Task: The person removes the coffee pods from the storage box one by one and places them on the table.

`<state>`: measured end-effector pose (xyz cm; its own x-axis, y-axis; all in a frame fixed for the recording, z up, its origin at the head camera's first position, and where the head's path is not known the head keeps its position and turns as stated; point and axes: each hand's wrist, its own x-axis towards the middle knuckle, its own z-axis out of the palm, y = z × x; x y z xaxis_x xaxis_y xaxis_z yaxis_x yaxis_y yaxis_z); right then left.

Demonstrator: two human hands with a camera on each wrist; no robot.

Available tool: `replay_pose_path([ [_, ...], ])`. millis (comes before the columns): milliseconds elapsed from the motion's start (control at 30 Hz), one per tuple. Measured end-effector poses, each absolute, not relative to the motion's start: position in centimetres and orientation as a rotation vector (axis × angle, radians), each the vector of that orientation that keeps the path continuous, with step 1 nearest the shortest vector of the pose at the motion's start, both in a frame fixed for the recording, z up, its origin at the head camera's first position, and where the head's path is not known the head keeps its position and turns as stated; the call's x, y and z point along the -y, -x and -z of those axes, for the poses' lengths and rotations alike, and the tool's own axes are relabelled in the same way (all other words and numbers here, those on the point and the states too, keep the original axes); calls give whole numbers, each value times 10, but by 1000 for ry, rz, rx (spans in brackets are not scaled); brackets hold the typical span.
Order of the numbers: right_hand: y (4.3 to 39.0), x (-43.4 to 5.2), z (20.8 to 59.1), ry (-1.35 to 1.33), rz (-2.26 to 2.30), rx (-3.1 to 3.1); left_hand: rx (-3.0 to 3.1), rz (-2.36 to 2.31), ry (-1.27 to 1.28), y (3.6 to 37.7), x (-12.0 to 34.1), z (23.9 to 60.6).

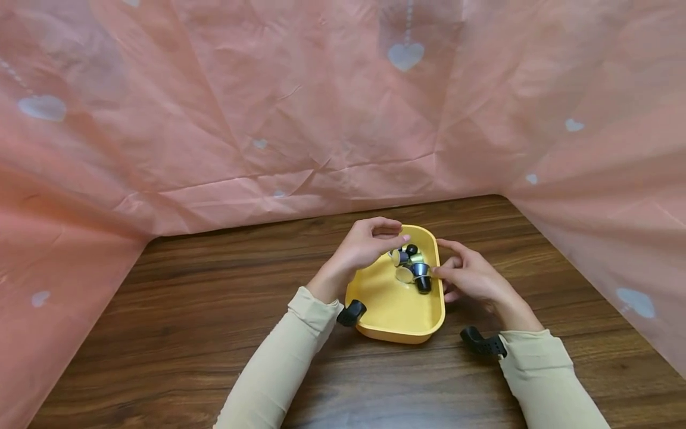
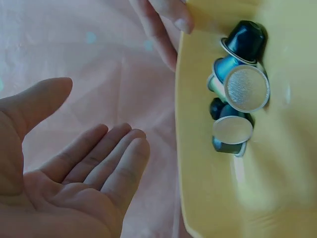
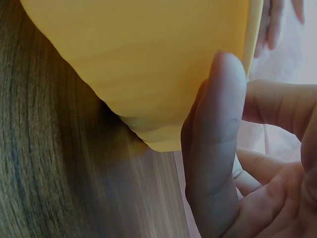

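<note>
A yellow tray (image 1: 391,310) lies on the wooden table with several coffee capsules (image 1: 412,268) bunched at its far end. My left hand (image 1: 375,241) hovers over the tray's far left rim. In the left wrist view this left hand (image 2: 89,168) shows a bare palm with relaxed fingers holding nothing, beside the tray (image 2: 277,188) and the dark and silver-lidded capsules (image 2: 242,89). My right hand (image 1: 461,274) holds the tray's right rim. Its thumb (image 3: 215,148) lies flat against the tray's outer wall (image 3: 148,64), with fingertips on the rim.
The dark wooden table (image 1: 214,333) stretches around the tray on all sides. Pink sheeting with pale heart marks (image 1: 300,119) hangs along the back and both sides, closing the table in. Black wrist mounts (image 1: 479,342) sit at both cuffs.
</note>
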<state>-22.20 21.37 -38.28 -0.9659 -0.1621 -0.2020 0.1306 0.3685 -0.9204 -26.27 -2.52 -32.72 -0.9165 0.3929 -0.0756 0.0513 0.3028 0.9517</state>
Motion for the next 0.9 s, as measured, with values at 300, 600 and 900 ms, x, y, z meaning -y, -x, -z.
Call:
replay_pose_path([
  [300,223,-213,384,31,1642,-2366,-2318,-1608,-293,275,20,339],
  [600,222,-213,385,6,1642,-2358,-2366,-1540,-210,286,7,353],
  [900,221,-213,384,20,1648,-2359,-2455,-1526,-219,286,2,366],
])
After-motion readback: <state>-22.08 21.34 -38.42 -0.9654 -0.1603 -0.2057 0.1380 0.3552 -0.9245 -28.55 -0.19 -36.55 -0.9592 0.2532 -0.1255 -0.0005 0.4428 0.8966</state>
